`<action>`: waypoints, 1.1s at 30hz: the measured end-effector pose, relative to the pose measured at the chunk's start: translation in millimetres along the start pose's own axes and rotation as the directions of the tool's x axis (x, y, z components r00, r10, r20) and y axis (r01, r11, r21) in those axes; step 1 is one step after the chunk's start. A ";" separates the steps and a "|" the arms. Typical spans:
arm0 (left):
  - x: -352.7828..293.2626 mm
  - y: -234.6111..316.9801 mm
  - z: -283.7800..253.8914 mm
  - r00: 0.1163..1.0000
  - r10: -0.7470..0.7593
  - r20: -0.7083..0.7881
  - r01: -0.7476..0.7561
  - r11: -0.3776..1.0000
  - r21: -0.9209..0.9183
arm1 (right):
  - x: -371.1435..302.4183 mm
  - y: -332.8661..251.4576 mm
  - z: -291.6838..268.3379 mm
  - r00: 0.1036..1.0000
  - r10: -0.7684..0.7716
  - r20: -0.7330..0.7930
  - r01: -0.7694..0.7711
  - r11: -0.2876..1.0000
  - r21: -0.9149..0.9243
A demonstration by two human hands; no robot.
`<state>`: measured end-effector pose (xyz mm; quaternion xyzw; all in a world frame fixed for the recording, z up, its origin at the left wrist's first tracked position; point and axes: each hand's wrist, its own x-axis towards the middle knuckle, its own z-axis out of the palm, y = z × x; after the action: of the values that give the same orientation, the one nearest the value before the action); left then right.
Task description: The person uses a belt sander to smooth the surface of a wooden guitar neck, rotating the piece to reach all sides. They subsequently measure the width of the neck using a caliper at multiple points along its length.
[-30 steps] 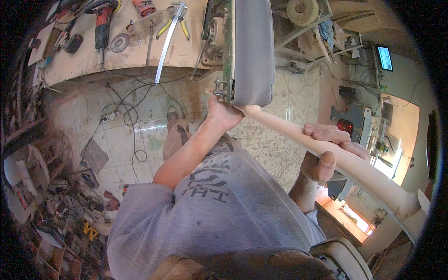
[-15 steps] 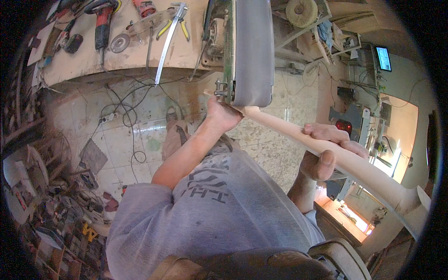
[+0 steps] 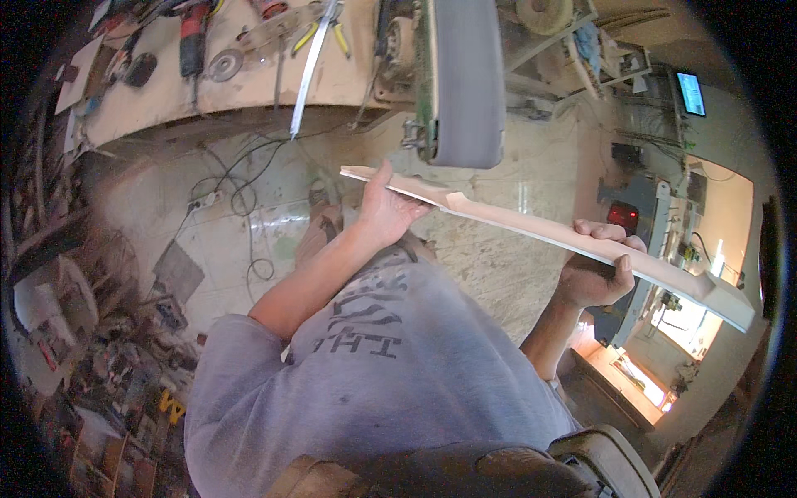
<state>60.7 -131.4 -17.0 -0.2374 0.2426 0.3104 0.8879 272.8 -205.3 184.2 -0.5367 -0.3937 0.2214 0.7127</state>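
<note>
A pale wooden guitar neck [image 3: 523, 222] lies slantwise across in front of my body, its thin headstock end at the left and its wider heel at the lower right. My left hand [image 3: 386, 212] is closed round the headstock end, thumb on top. My right hand [image 3: 598, 278] grips the neck near the heel, fingers over the far edge and thumb on the near side. Just beyond the neck stands a belt sander [image 3: 467, 91] with an upright grey belt. A gap separates its lower end from the wood.
On the bench [image 3: 249, 91] at the far left lie a long metal caliper [image 3: 311, 75] overhanging the edge, yellow-handled pliers [image 3: 342, 41], a red-and-black power tool [image 3: 193, 37] and a round disc [image 3: 226, 65]. Cables [image 3: 241, 166] trail over the tiled floor. Clutter fills the lower left.
The guitar neck has come away from the sander belt's lower end, toward me. It has turned about its length and its heel end has risen in the view. Both hands keep their hold.
</note>
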 end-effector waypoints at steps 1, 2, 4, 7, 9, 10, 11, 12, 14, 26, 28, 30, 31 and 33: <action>-13.3 5.0 -7.5 0.998 0.015 -0.060 -0.011 0.998 0.058 | -8.3 6.6 -7.5 0.999 0.053 -0.010 -0.052 0.997 0.061; -27.0 8.6 -13.8 0.995 0.073 -0.063 -0.067 0.994 0.090 | -17.6 13.0 -13.4 0.994 0.106 -0.016 -0.103 0.987 0.124; -52.2 18.9 -17.6 0.980 0.192 -0.044 -0.183 0.970 0.162 | -35.6 26.3 -17.4 0.983 0.182 -0.026 -0.175 0.968 0.181; -79.0 34.2 -32.6 0.943 0.317 0.105 -0.330 0.931 0.154 | -58.7 46.3 -20.0 0.951 0.300 -0.074 -0.258 0.902 0.346; -97.8 40.6 -30.1 0.906 0.378 0.192 -0.406 0.903 0.141 | -70.6 56.6 -20.0 0.921 0.383 -0.078 -0.302 0.824 0.480; -105.6 44.4 -26.8 0.883 0.404 0.237 -0.442 0.887 0.134 | -75.7 60.2 -16.5 0.901 0.415 -0.125 -0.306 0.812 0.497; -111.3 49.5 -26.0 0.866 0.415 0.277 -0.463 0.877 0.133 | -80.6 63.0 -11.6 0.877 0.448 -0.172 -0.309 0.801 0.513; -116.1 53.7 -25.3 0.848 0.424 0.319 -0.482 0.867 0.129 | -84.7 64.8 -6.1 0.850 0.480 -0.217 -0.311 0.790 0.528; -124.4 61.7 -22.6 0.820 0.437 0.370 -0.509 0.852 0.121 | -89.5 65.6 8.6 0.806 0.531 -0.263 -0.309 0.755 0.579; -117.4 83.5 -32.6 0.801 0.444 0.403 -0.441 0.891 -0.106 | -128.0 83.5 -12.2 0.865 0.502 0.003 -0.292 0.498 0.817; -112.0 81.5 -32.1 0.801 0.428 0.419 -0.415 0.901 -0.126 | -130.3 82.5 -17.9 0.879 0.476 0.024 -0.288 0.491 0.822; -107.7 79.0 -32.7 0.779 0.406 0.478 -0.402 0.908 -0.116 | -131.6 80.6 -22.8 0.898 0.438 0.046 -0.293 0.515 0.806; -105.3 77.4 -32.4 0.767 0.393 0.507 -0.394 0.912 -0.111 | -132.7 79.0 -26.9 0.890 0.455 0.029 -0.283 0.502 0.817; -99.9 71.8 -29.9 0.778 0.357 0.517 -0.354 0.929 -0.110 | -135.6 75.1 -37.0 0.874 0.486 -0.008 -0.259 0.481 0.837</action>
<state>-64.5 -142.2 -1.7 -0.0957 0.0286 0.5260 0.8446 230.1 -302.8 65.6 -0.2426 -0.0283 0.4596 0.8539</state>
